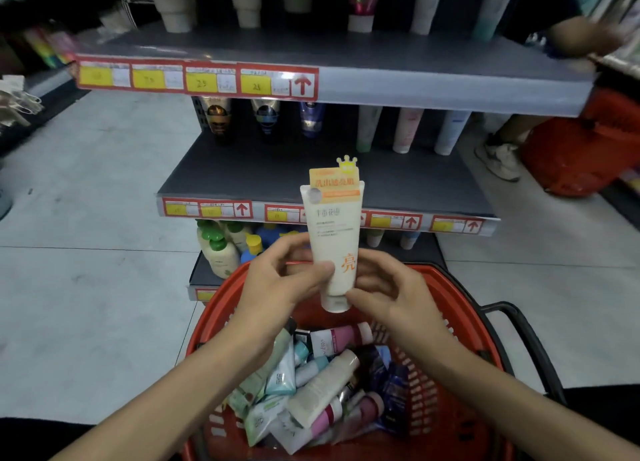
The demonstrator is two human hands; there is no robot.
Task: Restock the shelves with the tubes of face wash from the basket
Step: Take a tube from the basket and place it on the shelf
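Observation:
A cream tube of face wash (333,232) with orange print and a crown tag stands cap down above the red basket (460,308). My left hand (277,280) pinches its lower body between thumb and fingers. My right hand (384,287) touches the tube near the cap with thumb and fingertips curled round it. Several more tubes (311,388) lie piled in the basket. The middle shelf (270,173) in front holds a row of upright tubes at the back, with bare grey board before them.
The upper shelf (381,65) carries more tubes and yellow price tags. Green-capped bottles (218,249) stand on the lowest shelf. At the right, another person's shoe (498,160) and a second red basket (581,148) stand on the light floor.

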